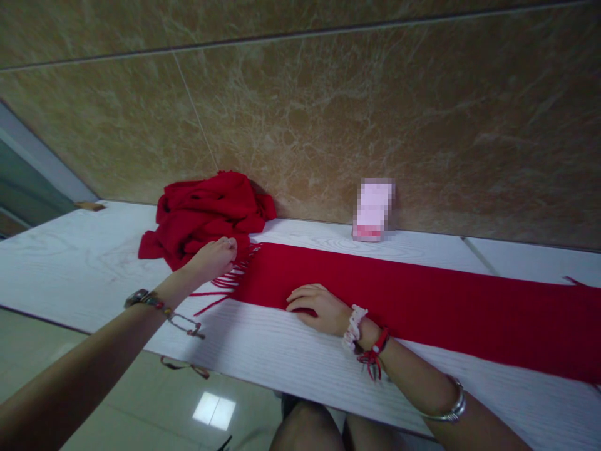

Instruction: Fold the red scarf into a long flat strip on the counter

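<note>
A long red scarf (413, 300) lies flat along the white wood-grain tabletop, its fringed end toward the left. My left hand (218, 258) is closed at that end, fingers pinched on the fringe (237, 275); the fingertips are partly hidden. Some strands fan out below it over the white surface. On the scarf's near edge rests my right hand (322, 307), palm down, its fingers stretched out and slightly bent. Just behind my left hand sits a crumpled heap of red cloth (211, 210).
A pink-and-white, blurred-out object (374, 210) leans against the brown marbled wall (328, 125) at the back. A small brown piece (90, 205) lies at the table's far left corner. The white table (61, 263) has its front edge close to my knees.
</note>
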The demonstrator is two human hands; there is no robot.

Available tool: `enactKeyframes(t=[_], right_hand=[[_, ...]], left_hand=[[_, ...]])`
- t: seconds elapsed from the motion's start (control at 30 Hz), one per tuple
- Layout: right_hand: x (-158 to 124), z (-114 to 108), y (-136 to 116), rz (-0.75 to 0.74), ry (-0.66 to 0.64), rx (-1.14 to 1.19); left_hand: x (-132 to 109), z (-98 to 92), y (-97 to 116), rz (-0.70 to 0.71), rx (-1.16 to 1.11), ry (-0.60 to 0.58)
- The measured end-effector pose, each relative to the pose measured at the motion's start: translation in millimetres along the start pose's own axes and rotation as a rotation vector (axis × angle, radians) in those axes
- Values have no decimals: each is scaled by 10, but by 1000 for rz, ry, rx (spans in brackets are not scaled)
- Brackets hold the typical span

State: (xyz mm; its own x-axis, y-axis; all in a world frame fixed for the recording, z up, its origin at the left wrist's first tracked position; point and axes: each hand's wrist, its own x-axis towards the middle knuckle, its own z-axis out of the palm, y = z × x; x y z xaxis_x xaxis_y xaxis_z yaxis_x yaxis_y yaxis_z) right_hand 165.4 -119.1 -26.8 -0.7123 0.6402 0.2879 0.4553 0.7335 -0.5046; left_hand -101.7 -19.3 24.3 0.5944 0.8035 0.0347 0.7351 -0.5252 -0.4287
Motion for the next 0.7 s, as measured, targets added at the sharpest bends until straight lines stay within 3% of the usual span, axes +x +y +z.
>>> enactKeyframes(t=[0.4, 0.6, 0.7], right_hand=[[5, -5, -15, 17, 9, 14], [18, -28, -44, 34, 1, 4], [18, -27, -44, 36, -1, 0]], left_hand=[[-65, -232, 1, -152, 142, 165], [134, -226, -182, -6, -99, -103], [268, -291, -189, -3, -234, -27]])
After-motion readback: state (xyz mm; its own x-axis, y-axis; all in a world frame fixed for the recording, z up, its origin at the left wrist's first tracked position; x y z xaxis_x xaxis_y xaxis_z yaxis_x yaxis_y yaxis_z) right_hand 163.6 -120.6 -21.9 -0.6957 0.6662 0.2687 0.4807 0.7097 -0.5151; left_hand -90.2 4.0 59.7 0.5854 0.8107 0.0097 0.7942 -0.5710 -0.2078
